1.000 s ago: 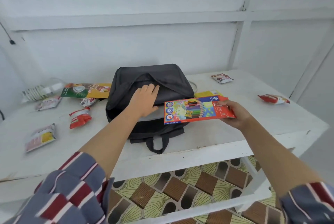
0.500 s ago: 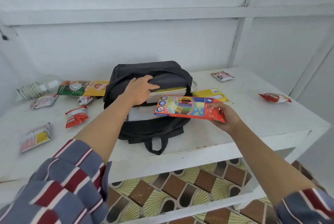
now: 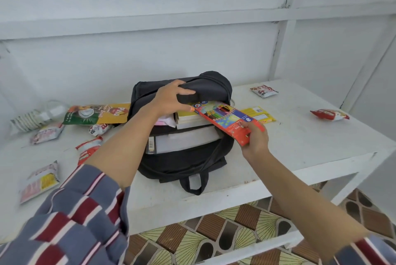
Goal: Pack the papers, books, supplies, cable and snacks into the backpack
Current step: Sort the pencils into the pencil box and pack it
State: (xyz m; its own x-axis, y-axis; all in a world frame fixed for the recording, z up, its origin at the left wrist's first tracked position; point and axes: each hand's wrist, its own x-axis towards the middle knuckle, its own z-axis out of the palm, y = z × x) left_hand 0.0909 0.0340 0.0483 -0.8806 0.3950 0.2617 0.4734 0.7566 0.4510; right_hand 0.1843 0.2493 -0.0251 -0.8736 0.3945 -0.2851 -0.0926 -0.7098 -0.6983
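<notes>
A white table (image 3: 300, 136) stretches under both hands. On it, between the two forearms, lies a black backpack (image 3: 182, 162) with its main zip open and its carry loop toward the person.

The left hand (image 3: 171, 97) grips the top flap of the backpack, fingers curled over the fabric and thumb beneath, holding the mouth open. The right hand (image 3: 255, 140) pinches the near end of a red box of coloured pencils (image 3: 227, 119). The box slants up to the left, and its far end sits in the mouth of the backpack, just under the left thumb. The hands are apart, one at each end of the box.

Inside the opening, below the left hand, lie stacked books (image 3: 188, 119) and under them a white sheaf of papers (image 3: 184, 140).

Left of the left arm lies a green and yellow pouch (image 3: 96, 112), and beyond it a clear bag (image 3: 32, 118) with something white and ribbed inside. Just past the right hand lies a flat yellow packet (image 3: 259, 113).

Small snack packets are scattered about: four left of the left forearm (image 3: 38, 181) (image 3: 87, 149) (image 3: 47, 134) (image 3: 99, 128), a red one (image 3: 329, 114) well to the right of the right hand, and another (image 3: 264, 90) beyond it near the wall.
</notes>
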